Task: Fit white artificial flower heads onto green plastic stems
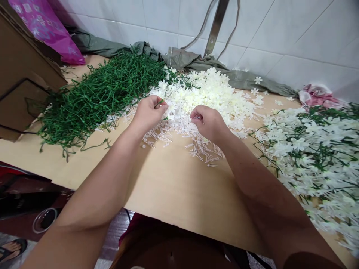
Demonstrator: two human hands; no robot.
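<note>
My left hand (pixel 150 111) is closed in a pinch on a green artificial flower stem (pixel 160 101), of which only short bits show at the fingertips. White petals lie right beside those fingers. My right hand (pixel 209 122) has thumb and forefinger pressed together above a scatter of thin white plastic stamens (pixel 200 145); whatever is between them is too small to make out. Behind both hands spreads a heap of loose white artificial blossoms (pixel 215 91). To the left lies a large tangled pile of green stems (pixel 112 86).
Flowers joined to green stems (pixel 314 153) pile up at the right. A cardboard box (pixel 25 74) and a pink plastic bag (pixel 50 30) stand at the left. Grey-green cloth (pixel 246 79) runs along the tiled wall (pixel 291 33). A pink-and-white cloth (pixel 318 95) lies at the back right.
</note>
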